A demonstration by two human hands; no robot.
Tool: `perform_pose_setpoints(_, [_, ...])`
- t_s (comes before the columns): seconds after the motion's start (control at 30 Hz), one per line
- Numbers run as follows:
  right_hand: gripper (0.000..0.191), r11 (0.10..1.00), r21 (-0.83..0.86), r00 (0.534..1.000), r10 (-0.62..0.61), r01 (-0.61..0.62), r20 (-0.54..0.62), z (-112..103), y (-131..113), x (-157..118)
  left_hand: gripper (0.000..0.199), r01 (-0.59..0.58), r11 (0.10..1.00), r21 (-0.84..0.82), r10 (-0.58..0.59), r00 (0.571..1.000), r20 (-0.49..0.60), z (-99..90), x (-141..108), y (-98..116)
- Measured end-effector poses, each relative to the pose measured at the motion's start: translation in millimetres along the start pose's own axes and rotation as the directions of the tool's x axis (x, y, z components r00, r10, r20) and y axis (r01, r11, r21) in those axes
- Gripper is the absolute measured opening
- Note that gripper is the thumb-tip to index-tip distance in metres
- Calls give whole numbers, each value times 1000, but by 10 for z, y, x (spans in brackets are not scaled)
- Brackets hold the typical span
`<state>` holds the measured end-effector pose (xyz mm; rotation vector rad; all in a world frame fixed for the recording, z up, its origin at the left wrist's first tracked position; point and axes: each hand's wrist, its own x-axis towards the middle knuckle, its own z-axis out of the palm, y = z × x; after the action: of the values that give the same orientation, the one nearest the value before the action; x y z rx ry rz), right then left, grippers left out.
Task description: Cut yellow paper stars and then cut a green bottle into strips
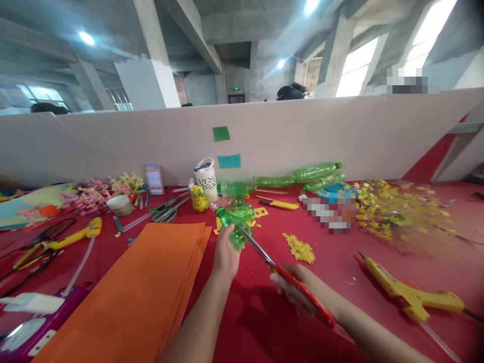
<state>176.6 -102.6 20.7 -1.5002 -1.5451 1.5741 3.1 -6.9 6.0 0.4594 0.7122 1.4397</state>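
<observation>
My left hand [227,252] is closed round a cut green plastic bottle piece [236,232], whose neck points up and to the left. In my right hand [297,285] are scissors with red handles [302,292]. Their metal blades reach up and left to the green plastic and overlap it in this view; whether they cut into it is too small to tell. Behind the bottle piece lie more clear green plastic parts [245,212] and yellow sheets with star cut-outs [260,212]. A pile of yellow stars [299,248] rests to the right.
Orange sheets [139,282] lie at the left, beside a purple power strip [68,307]. One yellow glue gun [408,292] is at the right, another [75,239] at the left. Green bottles [317,174], a yellow cutter [283,205] and a white cup [205,181] stand or lie near the partition [151,136].
</observation>
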Motion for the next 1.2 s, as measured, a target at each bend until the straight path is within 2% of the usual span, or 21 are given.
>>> perform_pose_setpoints(0.43, [55, 998, 57, 1000, 5, -5, -5, 16, -38, -26, 24, -13, 1000, 2, 13, 1000, 6, -12, 5, -16])
perform_pose_setpoints(0.77, [53, 998, -16, 997, 60, -61, -50, 42, -16, 9, 31, -60, 998, 29, 59, 998, 32, -63, 69, -26])
perform_pose_setpoints(0.93, [51, 995, -94, 996, 10, -18, -90, 47, 9, 32, 36, -84, 996, 41, 82, 996, 37, -92, 77, -6])
perform_pose_setpoints(1.1, [53, 997, -32, 996, 68, -70, -54, 56, 15, 43, 37, -91, 994, 61, 88, 994, 58, -106, 74, 6])
perform_pose_setpoints(1.2, [54, 998, -41, 997, 44, -47, -61, 61, -1, 32, 35, -116, 989, 95, 109, 991, 83, -96, 56, -15])
